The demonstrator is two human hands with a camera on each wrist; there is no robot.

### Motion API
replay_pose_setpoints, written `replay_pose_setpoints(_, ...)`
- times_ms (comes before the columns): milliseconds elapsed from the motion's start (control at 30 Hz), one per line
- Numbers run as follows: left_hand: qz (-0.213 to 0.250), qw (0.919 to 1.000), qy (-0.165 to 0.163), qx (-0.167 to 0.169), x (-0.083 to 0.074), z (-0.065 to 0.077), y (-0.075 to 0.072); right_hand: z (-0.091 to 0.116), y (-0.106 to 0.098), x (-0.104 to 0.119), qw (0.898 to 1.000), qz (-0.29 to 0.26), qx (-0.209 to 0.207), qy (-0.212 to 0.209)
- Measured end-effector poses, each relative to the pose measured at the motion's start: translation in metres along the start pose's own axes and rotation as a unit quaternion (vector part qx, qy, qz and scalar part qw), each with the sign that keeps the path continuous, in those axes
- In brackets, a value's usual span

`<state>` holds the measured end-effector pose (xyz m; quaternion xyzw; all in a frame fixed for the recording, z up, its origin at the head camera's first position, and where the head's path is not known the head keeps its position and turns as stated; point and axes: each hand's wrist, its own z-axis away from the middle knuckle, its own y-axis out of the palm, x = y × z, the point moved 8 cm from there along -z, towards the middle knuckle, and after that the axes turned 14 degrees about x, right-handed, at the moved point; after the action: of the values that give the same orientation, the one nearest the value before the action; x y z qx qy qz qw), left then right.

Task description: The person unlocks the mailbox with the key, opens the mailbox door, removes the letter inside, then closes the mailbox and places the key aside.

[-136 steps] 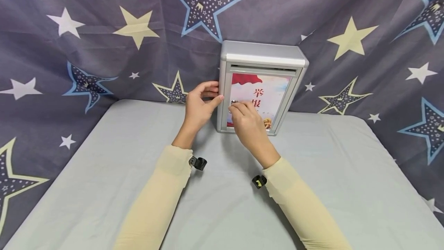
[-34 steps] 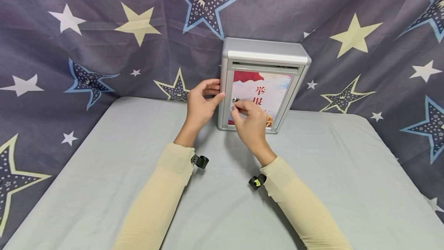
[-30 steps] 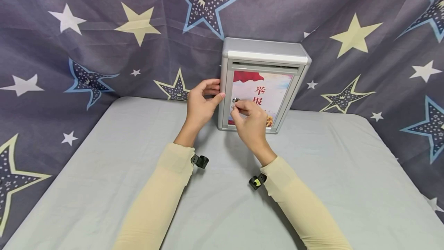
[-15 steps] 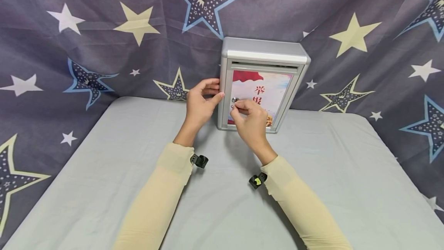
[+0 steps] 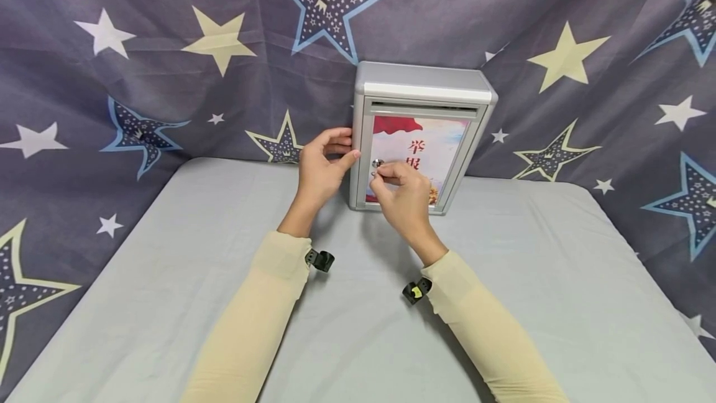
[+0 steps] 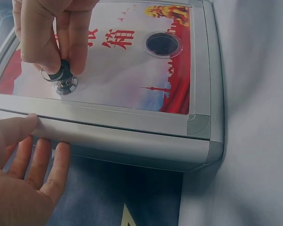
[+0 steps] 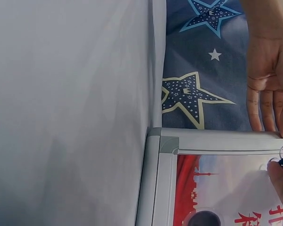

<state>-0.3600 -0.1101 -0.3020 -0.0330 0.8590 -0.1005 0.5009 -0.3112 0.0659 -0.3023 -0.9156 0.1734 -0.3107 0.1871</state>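
A silver metal drop box with a printed red and white front panel stands upright against the cloth backdrop. My left hand touches its left side, thumb tip at the front edge and the other fingers along the side wall, as the left wrist view shows too. With thumb and fingers, my right hand pinches a dark-headed key on a thin ring, at the round chrome lock near the panel's left edge. The key's blade is hidden. The front door looks flush with its frame.
A narrow slot runs across the top of the box's front. A dark round window sits low in the panel. Pale grey cloth covers the table, and a star-patterned curtain hangs behind and beside it.
Compared with 4.5 seconds ago, my right hand has turned slightly and its thumb sits lower, uncovering more of the lock. Over the last second the hands and box look nearly still.
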Motion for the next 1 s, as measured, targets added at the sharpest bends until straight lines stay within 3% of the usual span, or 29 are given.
replay_pose_setpoints(400,0.003,1.0,0.007,0.004,0.001,-0.001,0.001,0.005,-0.006,0.005,1.0,-0.012,0.011,-0.016)
replay_pose_setpoints(633,0.002,1.0,0.001,0.001,0.002,-0.001,0.0,0.008,-0.009,0.008,0.999,0.013,0.03,-0.011)
replay_pose_setpoints(1000,0.003,1.0,0.002,0.0,-0.001,0.0,0.0,0.012,-0.014,0.01,0.998,-0.02,0.054,-0.019)
